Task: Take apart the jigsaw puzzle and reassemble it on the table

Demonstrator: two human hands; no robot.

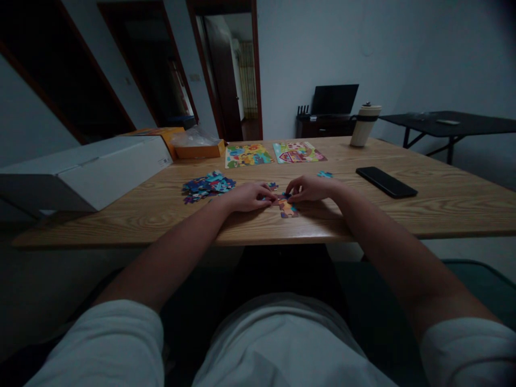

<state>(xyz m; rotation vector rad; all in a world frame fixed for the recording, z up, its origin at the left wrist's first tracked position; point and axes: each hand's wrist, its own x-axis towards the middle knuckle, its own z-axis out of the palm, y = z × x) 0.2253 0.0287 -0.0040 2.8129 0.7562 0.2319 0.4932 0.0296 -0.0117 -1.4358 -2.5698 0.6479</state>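
The left hand and right hand meet over a small joined section of jigsaw puzzle near the table's near edge. The left fingers are bent, their tips at the section's left side; the right thumb and fingers curl down at its right side. Whether either hand pinches a piece cannot be told, as the fingers cover that part. Just beyond the hands lies a loose piece, partly hidden; a blue piece lies to the right. A heap of puzzle pieces sits left of the left hand.

Farther off, two colourful picture sheets lie side by side. To their left, a shallow orange box holds crumpled clear plastic. Next to it stands a white box, its interior out of sight and its left end cut off. On the right are a black phone and, farther away, a lidded cup, contents hidden. The dark doorways at far left are hard to make out.
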